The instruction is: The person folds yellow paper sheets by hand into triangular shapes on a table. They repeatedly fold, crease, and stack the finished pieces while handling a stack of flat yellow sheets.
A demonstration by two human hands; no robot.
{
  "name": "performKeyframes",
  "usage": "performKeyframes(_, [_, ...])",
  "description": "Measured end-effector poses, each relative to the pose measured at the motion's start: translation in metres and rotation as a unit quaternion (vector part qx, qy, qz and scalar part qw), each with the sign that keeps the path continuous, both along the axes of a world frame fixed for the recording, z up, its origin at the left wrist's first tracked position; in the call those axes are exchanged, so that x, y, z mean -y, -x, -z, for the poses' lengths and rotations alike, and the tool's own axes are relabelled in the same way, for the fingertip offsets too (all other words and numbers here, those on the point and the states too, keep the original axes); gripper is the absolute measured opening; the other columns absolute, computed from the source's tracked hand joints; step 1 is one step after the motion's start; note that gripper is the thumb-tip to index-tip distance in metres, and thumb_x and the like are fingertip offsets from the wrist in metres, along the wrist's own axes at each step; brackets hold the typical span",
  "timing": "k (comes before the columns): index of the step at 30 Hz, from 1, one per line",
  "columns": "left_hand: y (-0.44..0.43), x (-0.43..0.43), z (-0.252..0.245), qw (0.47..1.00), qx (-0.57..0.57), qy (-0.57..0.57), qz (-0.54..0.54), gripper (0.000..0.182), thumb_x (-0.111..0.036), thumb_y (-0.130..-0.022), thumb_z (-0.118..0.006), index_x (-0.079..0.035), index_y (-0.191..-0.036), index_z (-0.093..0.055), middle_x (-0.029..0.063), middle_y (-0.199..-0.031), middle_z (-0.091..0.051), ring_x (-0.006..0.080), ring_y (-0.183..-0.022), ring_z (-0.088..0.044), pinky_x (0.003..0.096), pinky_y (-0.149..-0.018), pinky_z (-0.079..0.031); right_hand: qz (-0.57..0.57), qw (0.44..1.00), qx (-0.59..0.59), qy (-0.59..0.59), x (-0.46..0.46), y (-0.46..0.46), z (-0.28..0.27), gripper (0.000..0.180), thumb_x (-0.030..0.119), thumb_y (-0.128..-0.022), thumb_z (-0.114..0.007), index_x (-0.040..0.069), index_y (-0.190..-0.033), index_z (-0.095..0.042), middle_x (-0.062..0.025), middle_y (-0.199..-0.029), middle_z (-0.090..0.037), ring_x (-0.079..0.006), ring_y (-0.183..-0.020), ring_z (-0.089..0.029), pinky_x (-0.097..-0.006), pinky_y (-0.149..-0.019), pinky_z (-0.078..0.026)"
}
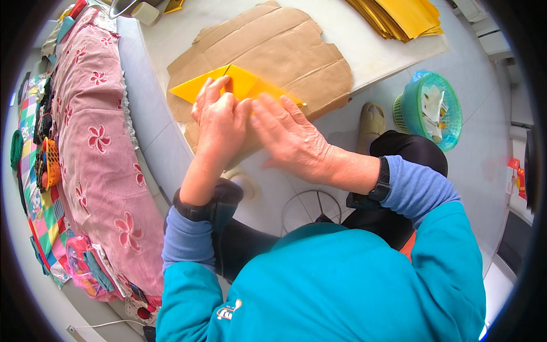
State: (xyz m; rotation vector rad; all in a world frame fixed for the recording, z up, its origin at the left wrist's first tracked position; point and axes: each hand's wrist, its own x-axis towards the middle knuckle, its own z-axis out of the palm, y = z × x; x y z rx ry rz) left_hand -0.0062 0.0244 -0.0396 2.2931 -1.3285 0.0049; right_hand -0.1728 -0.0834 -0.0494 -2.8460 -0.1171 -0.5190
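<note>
A folded sheet of yellow paper (244, 82) lies on a worn piece of brown cardboard (273, 40), its ends drawn out to points at left and right. Bent fingers of my left hand (220, 117) hold it down near the middle. My right hand (295, 143), blurred, is spread flat with its fingertips over the paper's near edge on the right. Part of that near edge is hidden beneath both hands, and whether the right palm touches the cardboard cannot be told.
A white table (384, 64) carries the cardboard, with a stack of yellow paper (401, 19) at its far right and a roll of tape (146, 13) at far left. A lined green basket (453, 102) stands on the floor at right. A pink flowered cover (94, 115) lies along the left.
</note>
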Motion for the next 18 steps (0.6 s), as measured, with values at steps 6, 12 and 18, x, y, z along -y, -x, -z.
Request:
performKeyframes(6, [0.002,0.0017,-0.002,1.0,0.015,-0.008,-0.005,0.025,-0.022,-0.088,-0.067,0.002,-0.093,-0.069,0.0178,-0.139,-0.054,0.0387,-0.137,-0.04,0.0509,-0.112,-0.026,0.005,1.0,0.0,0.005,0.001,-0.0029,0.0012,0.092,0.044,-0.067,-0.08,-0.007,-0.138,-0.05,-0.025,-0.146,-0.046,-0.04,-0.143,-0.036,-0.0555,-0.118,-0.024])
performKeyframes(12, [0.0049,0.0039,-0.0037,0.998,0.062,-0.007,-0.007,0.023,-0.02,-0.092,-0.068,0.0,-0.083,-0.065,0.0186,-0.136,-0.056,0.0396,-0.13,-0.046,0.0497,-0.109,-0.034,0.006,1.0,0.002,0.012,0.0009,-0.0041,0.0034,0.092,0.044,-0.067,-0.08,-0.006,-0.138,-0.05,-0.0255,-0.146,-0.046,-0.0404,-0.142,-0.037,-0.0566,-0.117,-0.026])
performKeyframes(18, [0.006,0.0039,-0.0052,0.998,0.065,-0.015,-0.008,0.022,-0.02,-0.092,-0.067,0.001,-0.086,-0.066,0.0187,-0.137,-0.055,0.0388,-0.132,-0.045,0.0495,-0.11,-0.031,0.004,1.0,0.005,0.019,0.0009,-0.0053,0.0034,0.09,0.042,-0.067,-0.08,-0.006,-0.137,-0.051,-0.0267,-0.145,-0.046,-0.0413,-0.14,-0.039,-0.0575,-0.116,-0.027])
